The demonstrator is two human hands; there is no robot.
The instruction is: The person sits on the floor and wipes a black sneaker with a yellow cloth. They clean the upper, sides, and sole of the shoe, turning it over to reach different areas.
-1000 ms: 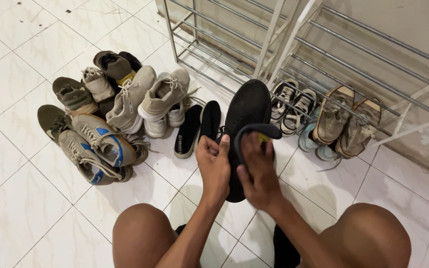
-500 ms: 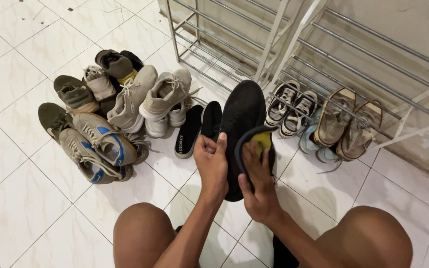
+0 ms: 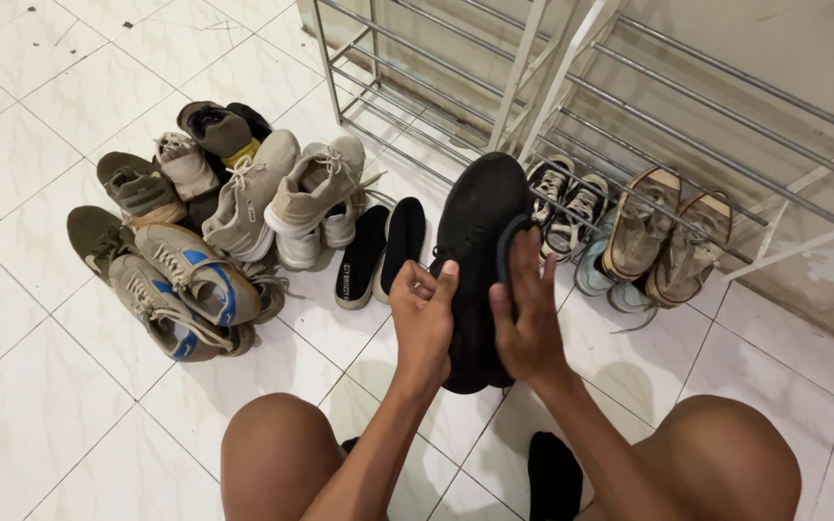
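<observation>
Wiping a black shoe (image 3: 475,251) — mid-clean, held up at centre frame.
Left hand (image 3: 424,323) grips its side; right hand (image 3: 530,318) presses a dark cloth (image 3: 508,246) at 1 o'clock. Next likely calls for turning the shoe.

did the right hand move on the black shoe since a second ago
Yes. The right hand slid up the black shoe, toward the metal rack; its fingers now cover the yellow patch.

No packages, signs or screens show. The only label is a small pale printed strip on the black insole (image 3: 360,259), at nine o'clock of the held shoe.
</observation>
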